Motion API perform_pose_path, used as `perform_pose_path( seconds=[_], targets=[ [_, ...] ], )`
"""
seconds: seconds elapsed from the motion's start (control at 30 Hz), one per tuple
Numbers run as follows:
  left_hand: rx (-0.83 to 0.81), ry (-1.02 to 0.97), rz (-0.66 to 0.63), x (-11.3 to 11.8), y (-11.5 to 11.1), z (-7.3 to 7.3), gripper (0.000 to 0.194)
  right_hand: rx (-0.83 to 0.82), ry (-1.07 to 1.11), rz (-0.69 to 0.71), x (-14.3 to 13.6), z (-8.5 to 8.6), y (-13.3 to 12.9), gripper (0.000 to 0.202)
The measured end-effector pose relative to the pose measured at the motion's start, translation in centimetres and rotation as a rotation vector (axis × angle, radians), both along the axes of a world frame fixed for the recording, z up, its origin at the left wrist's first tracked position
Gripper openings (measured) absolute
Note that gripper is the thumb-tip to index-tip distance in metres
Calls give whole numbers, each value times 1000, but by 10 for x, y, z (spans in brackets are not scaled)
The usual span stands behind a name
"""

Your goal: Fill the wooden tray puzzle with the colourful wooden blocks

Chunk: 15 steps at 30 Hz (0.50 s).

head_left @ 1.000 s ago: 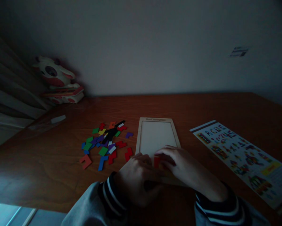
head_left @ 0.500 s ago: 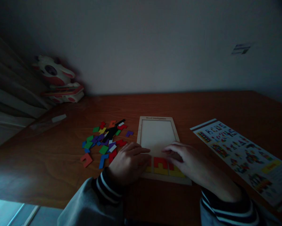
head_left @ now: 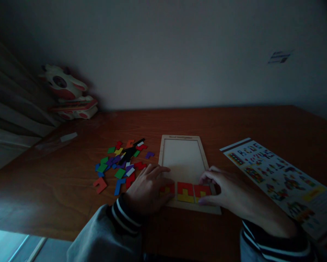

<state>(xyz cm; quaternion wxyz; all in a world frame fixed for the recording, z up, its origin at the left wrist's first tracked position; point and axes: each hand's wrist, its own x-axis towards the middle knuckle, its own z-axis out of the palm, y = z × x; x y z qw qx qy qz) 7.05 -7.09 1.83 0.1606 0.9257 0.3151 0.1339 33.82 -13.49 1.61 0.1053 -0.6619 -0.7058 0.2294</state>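
Observation:
A shallow wooden puzzle tray (head_left: 204,154) lies in front of me, with red and yellow puzzle pieces (head_left: 185,191) fitted in a row along its near end. My left hand (head_left: 149,185) rests over the tray's near left corner, its fingers stretched out and partly covering the left red and yellow pieces (head_left: 167,188). At the near right corner, my right hand (head_left: 220,187) spans the right-hand red and yellow pieces (head_left: 202,190), fingers at their far edge and thumb at the near edge. Left of the tray lies a loose pile of coloured pieces (head_left: 120,173).
A printed pattern sheet (head_left: 278,182) lies to the right of the tray. At the table's back left stands a cow-shaped toy (head_left: 70,92), near a curtain (head_left: 10,109). A small white strip (head_left: 68,137) lies by the left edge. The wall rises behind the table.
My right hand has shifted right, and its thumb and fingers have spread around the right-hand pieces, which now show more. My left hand has barely moved.

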Motion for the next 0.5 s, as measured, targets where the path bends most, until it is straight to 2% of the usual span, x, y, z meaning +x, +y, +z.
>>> perform_pose_path(
  seconds=[0.3, 0.5],
  targets=[
    [25, -17, 6, -1, 1, -4, 22, -2, 2, -24, 3, -3, 0, 30],
    [118, -107, -60, 9, -4, -5, 21, 48, 38, -21, -1, 2, 1, 18]
  ],
)
